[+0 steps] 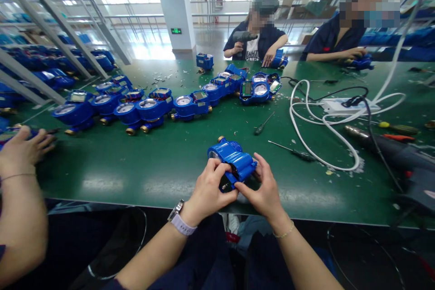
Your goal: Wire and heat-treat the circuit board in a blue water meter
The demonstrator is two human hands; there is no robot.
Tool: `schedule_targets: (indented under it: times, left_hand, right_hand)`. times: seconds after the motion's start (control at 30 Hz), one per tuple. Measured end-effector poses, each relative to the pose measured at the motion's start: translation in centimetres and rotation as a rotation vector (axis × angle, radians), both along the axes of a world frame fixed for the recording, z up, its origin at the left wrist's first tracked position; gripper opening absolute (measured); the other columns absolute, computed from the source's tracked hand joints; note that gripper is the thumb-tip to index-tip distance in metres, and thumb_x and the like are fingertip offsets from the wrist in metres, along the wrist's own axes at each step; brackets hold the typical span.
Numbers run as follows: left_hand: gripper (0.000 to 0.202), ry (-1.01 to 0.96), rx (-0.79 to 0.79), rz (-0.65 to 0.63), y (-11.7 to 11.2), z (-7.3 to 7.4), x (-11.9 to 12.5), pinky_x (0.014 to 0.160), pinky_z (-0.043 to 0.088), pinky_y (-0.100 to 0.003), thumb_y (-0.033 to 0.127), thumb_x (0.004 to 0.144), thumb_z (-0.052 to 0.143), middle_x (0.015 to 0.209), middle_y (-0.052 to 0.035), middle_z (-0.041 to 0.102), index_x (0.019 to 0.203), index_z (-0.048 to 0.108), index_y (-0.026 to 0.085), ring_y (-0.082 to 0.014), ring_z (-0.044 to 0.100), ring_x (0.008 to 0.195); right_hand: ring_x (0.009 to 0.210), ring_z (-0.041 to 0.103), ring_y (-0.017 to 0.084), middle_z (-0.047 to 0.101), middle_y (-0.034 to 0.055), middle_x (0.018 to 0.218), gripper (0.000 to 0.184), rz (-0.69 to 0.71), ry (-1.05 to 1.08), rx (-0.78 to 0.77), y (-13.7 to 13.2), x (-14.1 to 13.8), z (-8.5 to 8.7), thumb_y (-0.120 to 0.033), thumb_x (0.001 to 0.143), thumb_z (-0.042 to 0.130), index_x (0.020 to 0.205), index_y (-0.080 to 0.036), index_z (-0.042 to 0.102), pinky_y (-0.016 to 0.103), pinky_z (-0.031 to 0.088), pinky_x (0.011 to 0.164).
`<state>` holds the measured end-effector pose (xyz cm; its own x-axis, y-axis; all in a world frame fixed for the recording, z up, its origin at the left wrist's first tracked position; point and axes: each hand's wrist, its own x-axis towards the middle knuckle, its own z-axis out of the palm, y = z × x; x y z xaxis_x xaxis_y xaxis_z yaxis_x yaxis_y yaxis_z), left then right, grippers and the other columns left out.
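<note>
Near the front edge of the green table, a blue water meter [238, 156] with a brass end is tilted on its side between my two hands. My left hand [210, 186] grips its near left side, fingers curled over the body by an opening where dark parts show. Around the right end, my right hand [265, 188] has its thumb at the lower edge and its fingers partly hidden behind the housing. Beyond my hands, a screwdriver [294, 150] and a smaller screwdriver [264, 124] lie on the table.
Several blue meters [147, 106] stand in a row across the green table [136, 158]. At right lie a power strip [350, 105], a looped white cable [294, 113] and a dark power tool [384, 149]. A co-worker's hand [22, 149] is at left; two people work opposite.
</note>
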<state>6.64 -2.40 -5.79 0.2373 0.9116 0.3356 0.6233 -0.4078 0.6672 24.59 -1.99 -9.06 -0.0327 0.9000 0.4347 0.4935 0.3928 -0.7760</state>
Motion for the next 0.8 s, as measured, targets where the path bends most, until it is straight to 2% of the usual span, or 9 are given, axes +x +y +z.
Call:
schedule_targets:
  times: [0.1,0.27,0.37,0.47,0.53,0.57,0.67,0.7,0.8]
  left_hand:
    - [0.039,-0.019,0.005,0.033,-0.2,-0.2,0.3,0.081,0.054,-0.037,0.023,0.067,0.07,0.103,-0.0039,0.048,0.101,0.053,0.023,-0.0219,0.059,0.095]
    - [0.038,-0.04,0.035,0.082,0.0,-0.6,1.4,0.079,0.054,-0.036,0.025,0.068,0.071,0.103,-0.0037,0.048,0.1,0.052,0.023,-0.022,0.059,0.095]
    - [0.039,-0.054,0.033,0.081,0.5,-0.9,2.0,0.078,0.055,-0.035,0.027,0.069,0.072,0.103,-0.0034,0.047,0.101,0.051,0.023,-0.0213,0.059,0.094]
    - [0.038,-0.077,0.003,0.072,1.0,-1.3,2.3,0.078,0.055,-0.036,0.031,0.071,0.073,0.102,-0.0034,0.047,0.099,0.049,0.022,-0.0208,0.059,0.093]
    - [0.037,-0.095,-0.014,0.069,1.1,-1.7,2.5,0.078,0.055,-0.036,0.032,0.071,0.073,0.103,-0.0036,0.047,0.097,0.048,0.022,-0.0203,0.058,0.092]
    - [0.037,-0.1,-0.02,0.067,1.1,-1.9,2.6,0.078,0.055,-0.036,0.031,0.071,0.073,0.103,-0.0039,0.047,0.096,0.048,0.021,-0.0204,0.058,0.092]
    - [0.036,-0.104,-0.03,0.068,1.3,-2.4,2.8,0.081,0.054,-0.038,0.03,0.071,0.073,0.106,-0.0051,0.047,0.096,0.048,0.021,-0.0219,0.058,0.096]
    - [0.037,-0.107,-0.034,0.067,1.4,-2.5,2.7,0.082,0.054,-0.038,0.031,0.071,0.073,0.107,-0.0057,0.048,0.098,0.049,0.021,-0.0224,0.058,0.097]
    - [0.047,-0.118,-0.067,-0.014,1.9,-1.8,1.5,0.084,0.054,-0.039,0.033,0.069,0.077,0.113,-0.0073,0.052,0.107,0.053,0.022,-0.0239,0.06,0.101]
  right_hand:
    - [0.112,0.057,0.031,0.055,0.0158,0.126,0.07,-0.001,0.006,-0.002,0.2,0.2,0.0,-0.044,0.075,0.075,0.132,-0.017,0.045,0.049,0.051,0.093]
    - [0.117,0.054,0.031,0.052,0.0148,0.131,0.066,0.043,-0.003,0.016,0.9,0.9,0.0,-0.04,0.078,0.073,0.134,-0.02,0.044,0.051,0.048,0.096]
    - [0.122,0.051,0.031,0.049,0.0151,0.134,0.066,0.069,-0.023,0.02,1.4,1.5,0.8,-0.04,0.08,0.071,0.136,-0.019,0.043,0.051,0.046,0.099]
    - [0.129,0.044,0.03,0.047,0.0143,0.139,0.068,0.083,-0.083,0.011,1.7,3.7,1.9,-0.045,0.082,0.069,0.139,-0.02,0.043,0.052,0.039,0.106]
    - [0.132,0.041,0.03,0.046,0.0128,0.141,0.068,-0.019,-0.075,0.006,1.7,6.8,2.3,-0.049,0.083,0.067,0.14,-0.021,0.044,0.054,0.033,0.11]
    - [0.131,0.042,0.03,0.047,0.0124,0.14,0.067,-0.126,-0.034,0.006,1.7,8.8,2.3,-0.051,0.083,0.067,0.139,-0.021,0.046,0.054,0.031,0.111]
    - [0.122,0.052,0.029,0.057,0.0133,0.13,0.068,-0.574,0.169,0.038,0.8,15.6,1.7,-0.053,0.078,0.07,0.133,-0.018,0.052,0.05,0.038,0.107]
    - [0.121,0.053,0.03,0.057,0.016,0.128,0.072,-0.667,0.181,0.057,0.2,17.7,1.3,-0.054,0.077,0.07,0.134,-0.015,0.051,0.05,0.039,0.106]
    - [0.118,0.055,0.034,0.058,0.0213,0.125,0.074,-0.805,0.142,0.058,-2.1,22.2,-0.1,-0.055,0.074,0.07,0.13,-0.01,0.053,0.053,0.042,0.101]
